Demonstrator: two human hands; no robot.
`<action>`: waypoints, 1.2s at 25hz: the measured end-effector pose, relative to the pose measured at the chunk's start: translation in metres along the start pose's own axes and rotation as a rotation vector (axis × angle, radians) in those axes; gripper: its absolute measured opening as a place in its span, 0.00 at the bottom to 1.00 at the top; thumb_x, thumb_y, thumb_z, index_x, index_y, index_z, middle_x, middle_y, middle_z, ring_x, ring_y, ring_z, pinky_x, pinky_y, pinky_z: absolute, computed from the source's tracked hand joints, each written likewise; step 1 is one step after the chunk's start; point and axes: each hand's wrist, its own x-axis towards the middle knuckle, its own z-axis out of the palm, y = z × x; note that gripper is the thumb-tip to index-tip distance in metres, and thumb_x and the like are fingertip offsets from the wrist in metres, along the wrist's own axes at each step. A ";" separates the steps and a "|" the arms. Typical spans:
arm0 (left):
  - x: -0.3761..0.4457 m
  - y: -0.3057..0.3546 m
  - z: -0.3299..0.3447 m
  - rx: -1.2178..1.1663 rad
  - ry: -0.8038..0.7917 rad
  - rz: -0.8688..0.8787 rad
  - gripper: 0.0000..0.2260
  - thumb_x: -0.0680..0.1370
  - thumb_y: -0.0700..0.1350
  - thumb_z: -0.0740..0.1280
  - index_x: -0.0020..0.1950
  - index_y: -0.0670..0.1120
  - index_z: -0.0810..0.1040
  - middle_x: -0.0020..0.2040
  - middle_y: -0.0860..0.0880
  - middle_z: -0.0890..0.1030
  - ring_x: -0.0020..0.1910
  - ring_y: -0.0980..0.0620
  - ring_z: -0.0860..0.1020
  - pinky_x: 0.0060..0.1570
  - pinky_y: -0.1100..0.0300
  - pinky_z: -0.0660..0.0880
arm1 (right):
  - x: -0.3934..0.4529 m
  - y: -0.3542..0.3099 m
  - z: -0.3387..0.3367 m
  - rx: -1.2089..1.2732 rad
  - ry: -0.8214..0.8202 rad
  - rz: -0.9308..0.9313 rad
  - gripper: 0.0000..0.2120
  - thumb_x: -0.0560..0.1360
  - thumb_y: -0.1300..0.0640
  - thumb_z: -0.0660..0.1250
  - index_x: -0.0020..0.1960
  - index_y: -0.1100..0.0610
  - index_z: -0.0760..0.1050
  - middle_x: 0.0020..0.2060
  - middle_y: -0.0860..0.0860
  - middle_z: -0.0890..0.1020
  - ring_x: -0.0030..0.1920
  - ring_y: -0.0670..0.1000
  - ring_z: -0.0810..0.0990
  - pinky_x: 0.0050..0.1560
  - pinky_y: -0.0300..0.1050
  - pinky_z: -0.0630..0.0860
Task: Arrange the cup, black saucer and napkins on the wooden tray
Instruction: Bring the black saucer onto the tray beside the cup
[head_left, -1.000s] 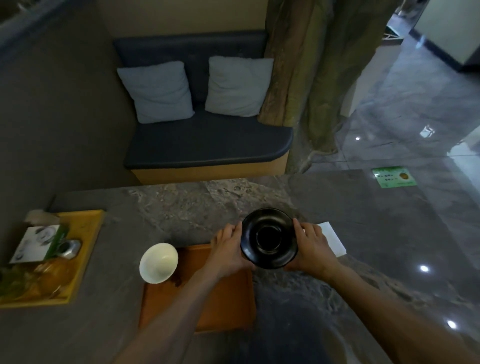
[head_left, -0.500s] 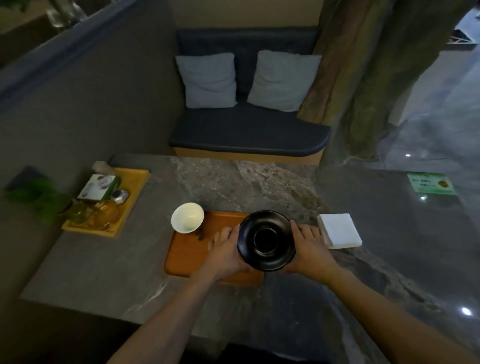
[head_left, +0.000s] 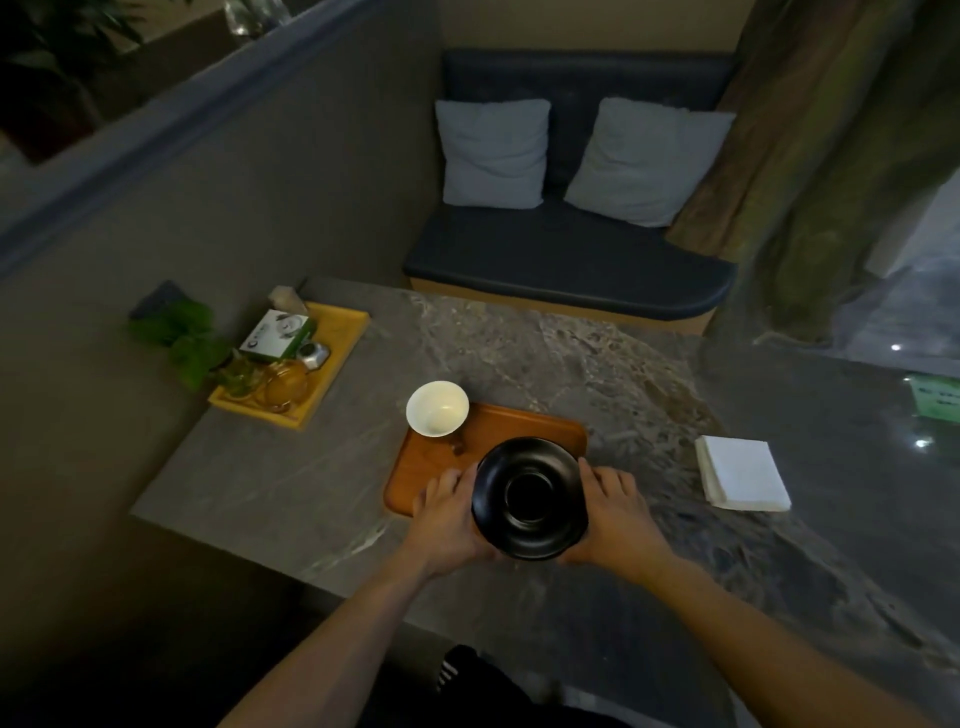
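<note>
I hold the black saucer (head_left: 530, 499) between both hands, above the near right part of the wooden tray (head_left: 431, 467). My left hand (head_left: 447, 512) grips its left rim and my right hand (head_left: 615, 512) grips its right rim. A white cup (head_left: 437, 409) stands at the tray's far left corner. The stack of white napkins (head_left: 742, 479) lies on the stone table to the right of the tray, apart from it.
A yellow tray (head_left: 340, 338) with a small box, a jar and a glass teapot sits at the table's (head_left: 519, 343) far left, beside a green plant (head_left: 179, 338). A dark bench with two grey cushions stands behind the table. A wall runs along the left.
My view has pulled back and swung left, so more of the table shows. The saucer stays held in both hands, now over the near right part of the tray.
</note>
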 end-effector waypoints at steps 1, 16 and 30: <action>0.000 -0.004 -0.002 -0.001 -0.010 0.003 0.52 0.58 0.62 0.76 0.75 0.61 0.49 0.64 0.52 0.62 0.67 0.48 0.59 0.68 0.44 0.61 | 0.002 -0.003 0.003 0.001 -0.009 0.008 0.63 0.57 0.32 0.74 0.77 0.56 0.42 0.69 0.54 0.61 0.70 0.58 0.54 0.72 0.57 0.58; 0.066 -0.049 0.008 -0.040 -0.181 0.108 0.55 0.60 0.63 0.78 0.78 0.54 0.48 0.73 0.49 0.58 0.75 0.47 0.54 0.72 0.43 0.60 | 0.022 -0.018 0.045 0.142 0.041 0.219 0.62 0.56 0.22 0.62 0.77 0.53 0.42 0.71 0.55 0.61 0.70 0.58 0.56 0.71 0.58 0.60; 0.097 -0.047 0.029 -0.151 -0.257 0.021 0.57 0.63 0.55 0.79 0.79 0.52 0.42 0.72 0.52 0.54 0.71 0.50 0.58 0.71 0.49 0.63 | 0.051 0.005 0.049 0.106 -0.036 0.238 0.59 0.61 0.27 0.65 0.77 0.57 0.42 0.71 0.56 0.62 0.69 0.59 0.58 0.70 0.56 0.61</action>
